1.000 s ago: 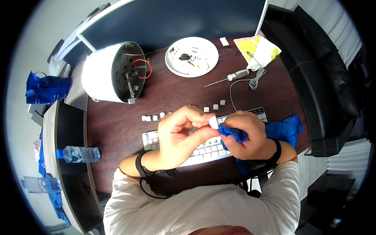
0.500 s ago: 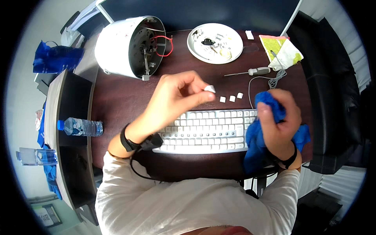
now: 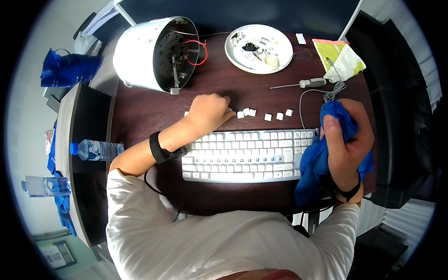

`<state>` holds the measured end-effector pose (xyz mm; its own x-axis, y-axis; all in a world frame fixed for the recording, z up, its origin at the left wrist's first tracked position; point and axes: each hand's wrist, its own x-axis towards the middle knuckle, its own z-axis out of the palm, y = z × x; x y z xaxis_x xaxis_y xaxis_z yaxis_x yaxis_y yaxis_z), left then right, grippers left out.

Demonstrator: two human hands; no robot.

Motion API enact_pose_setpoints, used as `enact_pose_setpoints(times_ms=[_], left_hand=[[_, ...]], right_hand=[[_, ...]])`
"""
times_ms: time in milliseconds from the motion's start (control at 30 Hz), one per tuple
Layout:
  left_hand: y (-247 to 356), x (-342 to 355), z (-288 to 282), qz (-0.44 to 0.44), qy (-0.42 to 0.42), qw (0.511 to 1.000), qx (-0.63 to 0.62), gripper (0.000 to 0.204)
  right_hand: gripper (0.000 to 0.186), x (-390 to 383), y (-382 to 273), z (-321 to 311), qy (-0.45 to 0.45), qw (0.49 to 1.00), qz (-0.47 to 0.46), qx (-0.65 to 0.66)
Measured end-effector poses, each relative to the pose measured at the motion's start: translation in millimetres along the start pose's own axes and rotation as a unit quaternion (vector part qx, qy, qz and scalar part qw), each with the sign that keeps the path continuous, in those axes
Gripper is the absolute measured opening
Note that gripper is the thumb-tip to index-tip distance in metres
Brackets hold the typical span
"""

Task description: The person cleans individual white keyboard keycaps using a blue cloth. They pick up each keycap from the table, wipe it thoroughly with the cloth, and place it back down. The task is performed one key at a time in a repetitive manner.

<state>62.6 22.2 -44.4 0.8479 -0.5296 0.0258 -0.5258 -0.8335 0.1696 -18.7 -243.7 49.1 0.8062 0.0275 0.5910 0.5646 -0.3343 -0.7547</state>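
My left hand [image 3: 208,113] is down at the table just beyond the keyboard's far edge. Its fingers are curled and pinched at a white keycap, mostly hidden by the fingers. Beside the fingertips lie several loose keycaps [image 3: 252,112] in a rough row. A bunched blue cloth [image 3: 311,161] is gripped in my right hand [image 3: 351,140], over the right end of the white keyboard [image 3: 238,156]. One row of the keyboard shows bare switches where keycaps are off.
A white metal pot-like housing [image 3: 140,53] with a red wire lies at the back left. A white plate [image 3: 233,58] of small parts, a screwdriver [image 3: 311,83], a grey cable [image 3: 333,93] and a folded packet [image 3: 347,67] stand farther right. A water bottle [image 3: 100,150] is at left.
My left hand has come down and left from above the table with its keycap, uncovering more loose keycaps. My right hand with the blue cloth has shifted slightly right.
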Motion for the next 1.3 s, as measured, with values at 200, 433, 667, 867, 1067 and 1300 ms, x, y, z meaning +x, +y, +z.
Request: enact_pose_setpoints(times_ms=[200,433,667,867,1067,1300], left_hand=[[-1.7,2.9,10.0,0.016,-0.018,1.0,0.004,0.035],[0.4,-0.6,-2.5,0.004,-0.046,0.999,0.0,0.037],[-22.8,-3.8,-23.3,0.019,-0.074,0.995,-0.059,0.023],[-21.7,-4.9,-19.8,0.04,-0.122,0.989,-0.072,0.017],[-21.2,-7.0,-11.8,0.073,-0.095,0.992,-0.047,0.015],[-23.5,-4.6,-11.6,0.054,-0.09,0.994,-0.01,0.018]], right_hand=[[0.017,0.5,1.5,-2.3,0.009,1.0,0.0,-0.002],[0.019,-0.4,2.1,-5.2,0.02,1.0,0.017,-0.016],[0.02,-1.6,2.2,-8.2,0.034,0.999,0.033,-0.024],[0.019,-3.5,5.4,-9.1,0.038,0.998,0.029,-0.029],[0.019,-3.3,6.1,-9.7,0.035,0.999,0.037,-0.013],[0.019,-4.0,5.9,-12.8,0.037,0.998,0.037,-0.017]])
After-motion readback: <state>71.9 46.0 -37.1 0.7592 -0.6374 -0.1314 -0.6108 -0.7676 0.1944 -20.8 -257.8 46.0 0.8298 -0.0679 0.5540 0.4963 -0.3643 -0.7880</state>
